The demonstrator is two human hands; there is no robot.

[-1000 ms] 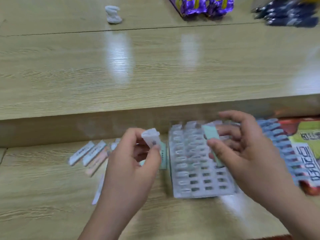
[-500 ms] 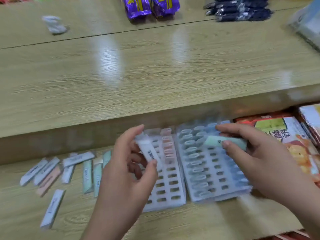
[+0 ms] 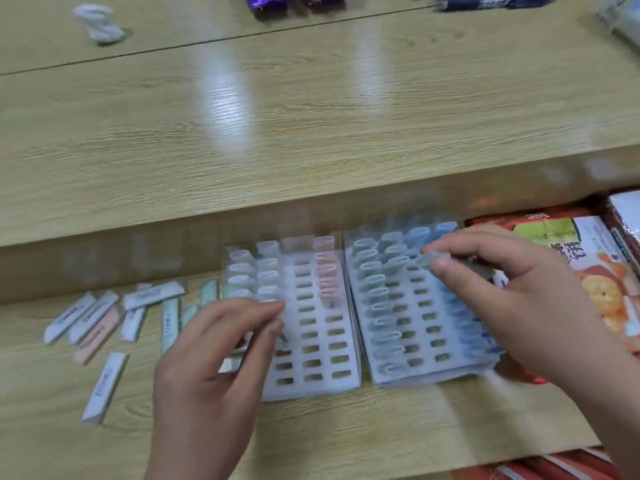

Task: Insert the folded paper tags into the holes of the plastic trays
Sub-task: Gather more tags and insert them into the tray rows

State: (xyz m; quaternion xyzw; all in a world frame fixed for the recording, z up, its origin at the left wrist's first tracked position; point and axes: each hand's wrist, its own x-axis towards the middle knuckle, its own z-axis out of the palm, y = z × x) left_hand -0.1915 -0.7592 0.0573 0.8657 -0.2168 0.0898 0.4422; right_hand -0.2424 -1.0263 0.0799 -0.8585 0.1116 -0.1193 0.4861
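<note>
Two white plastic trays with rows of slots lie side by side on the lower wooden shelf. The left tray (image 3: pixel 313 341) has tags standing in its far slots, white-blue and pink. The right tray (image 3: pixel 420 327) holds long columns of pale green and blue tags. My left hand (image 3: pixel 221 355) is over the left tray's near left part, pinching a folded tag (image 3: pixel 282 336) between thumb and fingers, mostly hidden. My right hand (image 3: pixel 512 292) hovers over the right tray, pinching a pale green tag (image 3: pixel 431 259) near the far rows. Loose folded tags (image 3: pixel 104 320) lie flat to the left.
A raised wooden counter (image 3: pixel 311 116) runs behind the shelf, with a crumpled white scrap (image 3: pixel 100 24), purple packets (image 3: pixel 291 1) and dark packets (image 3: pixel 485 1) at its far edge. Orange snack packaging (image 3: pixel 588 271) lies right of the trays.
The view has shifted, so the trays sit more central. My left hand has lowered its tag onto the left tray. My right hand has brought the green tag down toward the right tray's far rows.
</note>
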